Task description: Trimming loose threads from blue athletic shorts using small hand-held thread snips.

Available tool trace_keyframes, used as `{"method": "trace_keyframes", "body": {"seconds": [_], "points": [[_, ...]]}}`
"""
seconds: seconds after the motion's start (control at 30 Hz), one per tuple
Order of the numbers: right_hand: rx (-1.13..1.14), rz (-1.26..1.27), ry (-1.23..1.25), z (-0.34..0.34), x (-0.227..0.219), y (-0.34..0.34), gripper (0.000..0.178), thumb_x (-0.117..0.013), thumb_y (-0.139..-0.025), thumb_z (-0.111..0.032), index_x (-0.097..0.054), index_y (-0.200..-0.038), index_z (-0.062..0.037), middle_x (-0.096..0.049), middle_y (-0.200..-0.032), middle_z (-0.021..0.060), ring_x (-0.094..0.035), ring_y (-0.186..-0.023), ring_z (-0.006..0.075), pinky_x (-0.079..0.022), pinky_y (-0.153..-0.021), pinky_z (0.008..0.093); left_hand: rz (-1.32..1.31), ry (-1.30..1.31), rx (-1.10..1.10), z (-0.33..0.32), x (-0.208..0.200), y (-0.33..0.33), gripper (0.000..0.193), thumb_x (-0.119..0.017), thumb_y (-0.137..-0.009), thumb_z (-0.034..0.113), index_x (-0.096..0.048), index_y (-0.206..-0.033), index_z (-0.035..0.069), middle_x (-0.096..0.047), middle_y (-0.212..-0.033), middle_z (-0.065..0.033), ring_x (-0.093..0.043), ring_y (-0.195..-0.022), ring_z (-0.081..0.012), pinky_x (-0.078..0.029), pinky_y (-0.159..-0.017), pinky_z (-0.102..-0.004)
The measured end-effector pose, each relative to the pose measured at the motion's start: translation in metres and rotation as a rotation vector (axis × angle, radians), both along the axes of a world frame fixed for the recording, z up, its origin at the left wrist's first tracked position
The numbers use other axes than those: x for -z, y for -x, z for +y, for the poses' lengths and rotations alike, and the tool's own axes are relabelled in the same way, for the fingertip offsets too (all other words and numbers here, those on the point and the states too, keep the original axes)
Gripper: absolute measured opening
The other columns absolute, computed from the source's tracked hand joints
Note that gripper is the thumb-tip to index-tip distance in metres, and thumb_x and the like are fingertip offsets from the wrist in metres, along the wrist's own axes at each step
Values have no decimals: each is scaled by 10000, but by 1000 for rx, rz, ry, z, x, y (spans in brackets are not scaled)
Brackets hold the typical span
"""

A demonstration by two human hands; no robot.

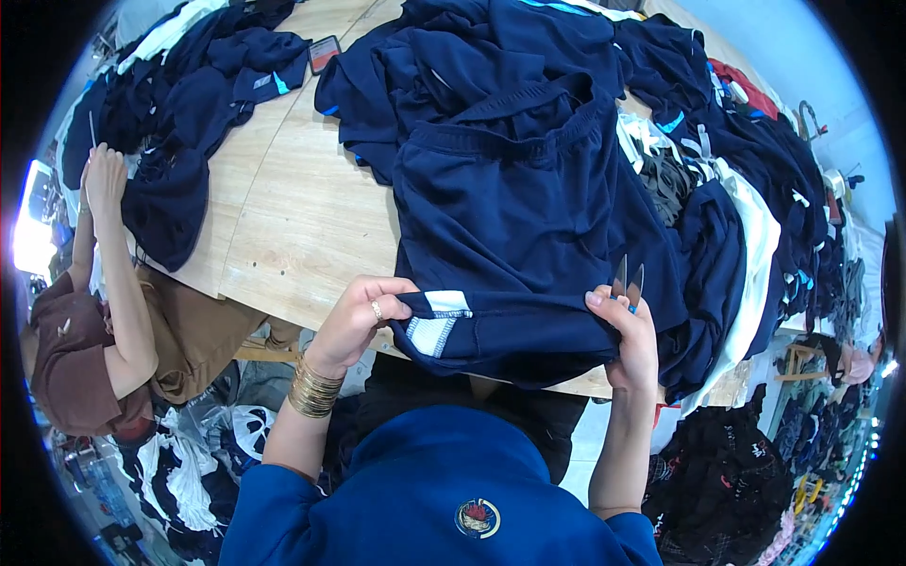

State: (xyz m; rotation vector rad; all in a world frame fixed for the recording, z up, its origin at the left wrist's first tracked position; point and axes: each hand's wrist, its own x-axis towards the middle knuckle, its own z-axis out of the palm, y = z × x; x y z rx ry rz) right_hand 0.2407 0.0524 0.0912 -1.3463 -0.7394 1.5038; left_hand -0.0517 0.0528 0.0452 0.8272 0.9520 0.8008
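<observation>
A pair of navy shorts [510, 208] with an elastic waistband lies across the table edge in front of me, waistband away from me. My left hand [366, 316], gold bangles on its wrist, pinches the near leg hem beside a white patch [432, 332] at the seam. On the other end of that hem, my right hand [629, 338] grips the fabric between thumb and fingers. The same hand also holds small thread snips [630, 281], their two blades pointing up and apart. Between both hands the hem is stretched nearly straight.
More navy garments are heaped on the wooden table [302, 203] ahead and to the right, with white and grey fabric strips [665, 179] among them. At the left, a co-worker's hands [102, 179] work at another navy pile. Dark clothes [722, 472] are heaped low at right.
</observation>
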Motion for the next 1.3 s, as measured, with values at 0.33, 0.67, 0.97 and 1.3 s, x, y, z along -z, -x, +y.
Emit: {"method": "trace_keyframes", "body": {"seconds": [0.33,0.67,0.97,1.3], "points": [[1,-76,3,-2,-1,0,112,-708,-738,-134,-619,-725,-68,-479,-611,-93,-442,-579,10,-325,-601,169,-71,-53,25,-4,-5,-2,256,-516,-774,46,-650,-977,-34,-652,-847,-63,-596,-742,-83,-482,-696,-202],[-314,-832,-503,25,35,6,238,-669,-711,-79,-611,-940,-44,-629,-882,123,-616,-811,256,-453,-765,289,49,-285,-394,26,-5,12,298,-550,-818,83,-557,-1102,-10,-626,-938,-79,-595,-848,-122,-454,-769,-228],[-113,-868,-256,19,69,3,190,-635,-809,-180,-616,-850,4,-541,-605,128,-503,-548,142,-397,-543,280,-40,271,521,-41,31,-19,395,-379,-965,286,-590,-1071,-30,-659,-882,-187,-664,-759,-203,-542,-679,-278],[160,-148,-56,-5,9,2,141,-663,-827,-185,-624,-878,-59,-531,-614,-61,-429,-446,5,-245,-371,151,-743,534,-263,-56,71,-93,363,-402,-969,214,-374,-1279,27,-468,-1280,-190,-488,-1169,-283,-395,-1007,-449]]}}
